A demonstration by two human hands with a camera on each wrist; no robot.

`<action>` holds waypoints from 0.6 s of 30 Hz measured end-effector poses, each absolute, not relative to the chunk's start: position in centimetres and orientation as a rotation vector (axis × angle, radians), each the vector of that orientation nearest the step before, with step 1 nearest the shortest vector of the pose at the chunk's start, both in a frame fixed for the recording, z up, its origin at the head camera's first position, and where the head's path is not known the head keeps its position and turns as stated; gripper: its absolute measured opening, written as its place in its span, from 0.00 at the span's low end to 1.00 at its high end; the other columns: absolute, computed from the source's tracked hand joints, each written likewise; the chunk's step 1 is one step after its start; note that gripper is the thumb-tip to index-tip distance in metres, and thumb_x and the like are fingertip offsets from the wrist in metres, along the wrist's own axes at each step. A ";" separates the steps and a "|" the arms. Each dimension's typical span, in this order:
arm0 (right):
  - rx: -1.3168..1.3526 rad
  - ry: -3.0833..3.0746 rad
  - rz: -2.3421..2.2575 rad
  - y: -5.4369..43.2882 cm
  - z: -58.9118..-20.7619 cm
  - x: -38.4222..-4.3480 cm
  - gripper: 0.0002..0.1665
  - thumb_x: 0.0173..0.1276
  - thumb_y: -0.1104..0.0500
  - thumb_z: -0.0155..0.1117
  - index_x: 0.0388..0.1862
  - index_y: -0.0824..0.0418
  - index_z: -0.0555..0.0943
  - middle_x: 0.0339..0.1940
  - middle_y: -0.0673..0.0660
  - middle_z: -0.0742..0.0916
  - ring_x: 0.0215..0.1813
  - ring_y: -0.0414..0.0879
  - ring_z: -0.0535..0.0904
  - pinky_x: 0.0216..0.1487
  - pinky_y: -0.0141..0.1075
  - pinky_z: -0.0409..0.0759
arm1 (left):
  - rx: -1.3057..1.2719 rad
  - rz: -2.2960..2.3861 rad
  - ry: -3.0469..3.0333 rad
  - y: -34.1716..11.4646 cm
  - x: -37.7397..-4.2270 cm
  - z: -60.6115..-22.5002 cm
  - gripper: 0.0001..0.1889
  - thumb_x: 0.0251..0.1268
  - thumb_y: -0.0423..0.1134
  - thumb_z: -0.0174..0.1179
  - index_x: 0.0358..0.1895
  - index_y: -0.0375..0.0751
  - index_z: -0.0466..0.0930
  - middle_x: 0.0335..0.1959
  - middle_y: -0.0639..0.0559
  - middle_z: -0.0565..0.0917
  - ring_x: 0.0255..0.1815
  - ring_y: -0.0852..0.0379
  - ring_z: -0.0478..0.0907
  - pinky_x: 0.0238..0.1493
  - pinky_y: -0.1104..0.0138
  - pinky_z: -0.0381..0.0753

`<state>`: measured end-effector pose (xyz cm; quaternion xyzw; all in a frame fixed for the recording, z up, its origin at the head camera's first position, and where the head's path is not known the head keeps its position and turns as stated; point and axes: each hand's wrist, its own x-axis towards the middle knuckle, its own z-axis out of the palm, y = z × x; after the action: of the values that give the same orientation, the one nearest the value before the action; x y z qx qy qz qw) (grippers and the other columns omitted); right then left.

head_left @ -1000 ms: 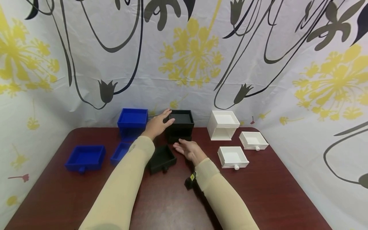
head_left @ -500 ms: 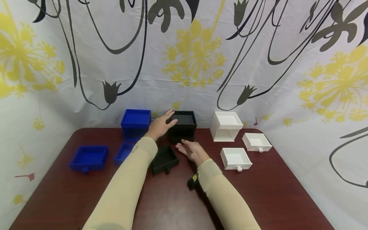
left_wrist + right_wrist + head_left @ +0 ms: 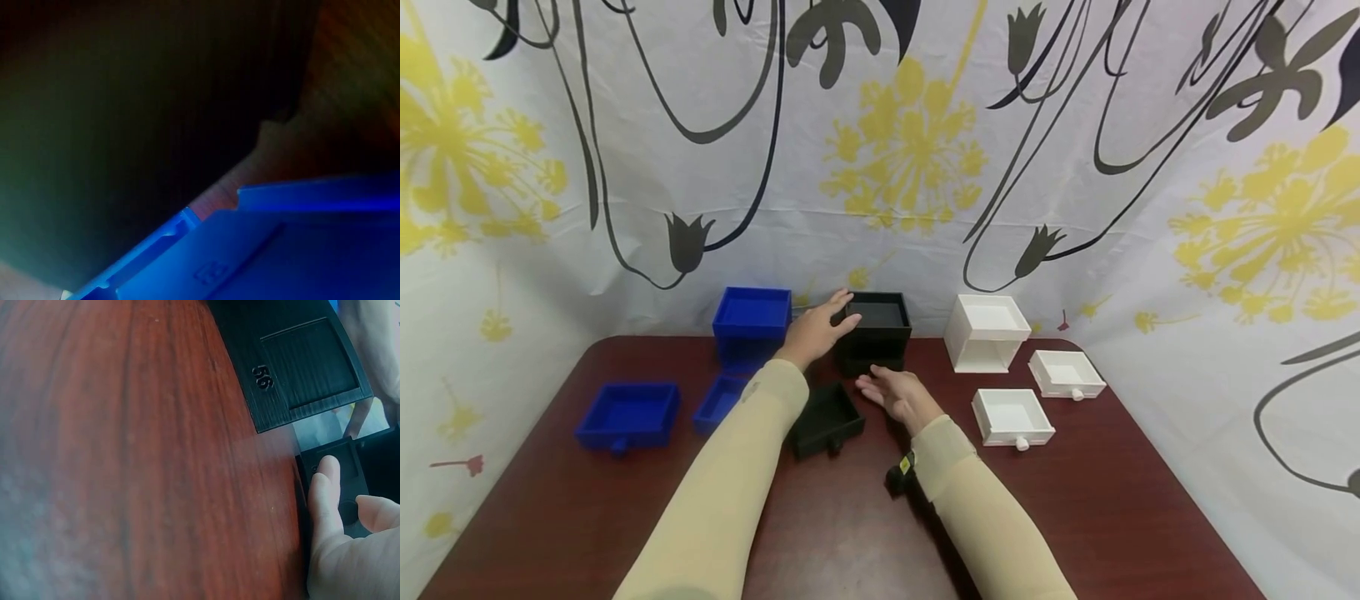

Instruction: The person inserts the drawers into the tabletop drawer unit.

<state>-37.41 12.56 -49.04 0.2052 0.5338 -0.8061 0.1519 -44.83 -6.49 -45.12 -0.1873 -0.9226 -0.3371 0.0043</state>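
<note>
A black drawer cabinet (image 3: 874, 327) stands at the table's back middle. My left hand (image 3: 814, 332) rests at its upper left edge, fingers spread and thumb reaching over the rim. At the cabinet's lower front, my right hand (image 3: 901, 395) is on a black drawer (image 3: 340, 456) set in the bottom; the round knob (image 3: 347, 512) lies between thumb and fingers in the right wrist view. A loose black drawer (image 3: 826, 423) lies in front, its side (image 3: 294, 369) marked 56. The left wrist view shows a dark blurred mass and a blue piece (image 3: 262, 256).
A blue cabinet (image 3: 752, 321) stands left, with two blue drawers (image 3: 632, 412) (image 3: 718, 402) before it. A white cabinet (image 3: 988, 329) stands right, two white drawers (image 3: 1011, 417) (image 3: 1063, 371) nearby. A patterned cloth (image 3: 917, 167) hangs behind the brown table (image 3: 842, 533).
The head view shifts slightly. Both hands keep their places at the black cabinet, and the drawers stay where they were.
</note>
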 end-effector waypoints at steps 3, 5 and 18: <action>0.589 1.536 -2.311 12.5 -49.0 -37.5 0.28 0.78 0.62 0.59 0.72 0.71 0.68 0.51 0.67 0.85 0.43 0.49 0.89 0.55 0.41 0.83 | -0.592 -1.061 -2.891 -6.5 -44.8 -45.1 0.36 0.75 0.68 0.45 0.82 0.65 0.53 0.83 0.64 0.50 0.78 0.41 0.59 0.72 0.40 0.61; 0.588 1.532 -2.314 12.5 -49.0 -37.5 0.28 0.78 0.62 0.59 0.72 0.71 0.68 0.51 0.67 0.85 0.43 0.49 0.89 0.54 0.41 0.84 | -0.595 -1.060 -2.891 -6.5 -44.8 -45.1 0.36 0.75 0.69 0.45 0.82 0.65 0.53 0.83 0.64 0.50 0.79 0.41 0.59 0.72 0.40 0.61; 0.598 1.531 -2.315 12.4 -49.3 -38.4 0.28 0.79 0.62 0.59 0.72 0.71 0.68 0.55 0.68 0.84 0.43 0.49 0.88 0.55 0.40 0.83 | -0.588 -1.051 -2.890 -6.6 -44.7 -45.0 0.39 0.72 0.74 0.42 0.82 0.66 0.54 0.83 0.65 0.50 0.78 0.42 0.60 0.71 0.41 0.63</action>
<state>-38.36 12.38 -49.27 0.2083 0.5332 -0.8060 0.1505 -44.72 -6.58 -45.03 -0.1878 -0.9230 -0.3358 0.0051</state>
